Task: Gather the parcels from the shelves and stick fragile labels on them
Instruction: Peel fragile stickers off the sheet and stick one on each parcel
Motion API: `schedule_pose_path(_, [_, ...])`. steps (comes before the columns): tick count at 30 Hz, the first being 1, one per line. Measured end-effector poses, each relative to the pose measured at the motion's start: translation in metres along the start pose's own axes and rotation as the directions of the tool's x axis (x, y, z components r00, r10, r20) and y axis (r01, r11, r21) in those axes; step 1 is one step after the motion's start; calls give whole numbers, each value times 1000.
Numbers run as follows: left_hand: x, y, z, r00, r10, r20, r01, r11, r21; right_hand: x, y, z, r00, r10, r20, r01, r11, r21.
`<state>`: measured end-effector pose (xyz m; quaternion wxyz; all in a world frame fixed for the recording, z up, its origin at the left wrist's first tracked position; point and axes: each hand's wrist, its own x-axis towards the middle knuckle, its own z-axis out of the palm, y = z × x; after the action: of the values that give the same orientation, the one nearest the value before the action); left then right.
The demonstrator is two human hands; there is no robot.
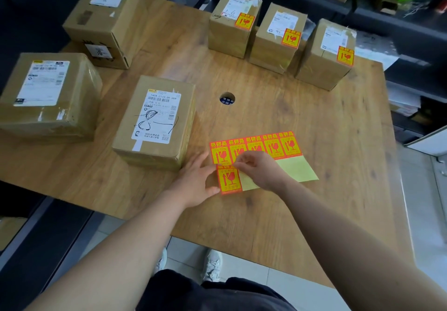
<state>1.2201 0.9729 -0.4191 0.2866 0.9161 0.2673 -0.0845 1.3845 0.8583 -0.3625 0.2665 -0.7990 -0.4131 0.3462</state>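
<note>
On bench [314, 117] nr unlabelled parcel [154, 119]: my left hand [193, 180] lies flat, pinning label sheet [283, 146]; right hand [261, 170] fingers [239, 163] pinch a corner on it. Risk: if sheet slips, peel may tear/curl.

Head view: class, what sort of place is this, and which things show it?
Probably a mailroom or parcel depot: taped parcels with shipping labels on a wooden table, a fragile sticker sheet, and dark shelving behind.
</note>
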Motion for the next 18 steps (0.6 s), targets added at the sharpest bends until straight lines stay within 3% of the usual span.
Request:
schedule_pose_path(10, [-6, 14, -8, 996, -39, 77, 26, 985, 169, -29, -13, -55, 992, -52, -118, 77, 974, 213])
schedule_pose_path(15, [-5, 26, -22, 992, -43, 116, 20, 982, 188, -31, -26, -79, 981, -70, -179, 107, 972, 208])
schedule_pose_path(18, [-6, 36, -36, 999, -4, -41, 5, 1000, 31, -27, -31, -84, 984, -77, -160, 113, 967, 228])
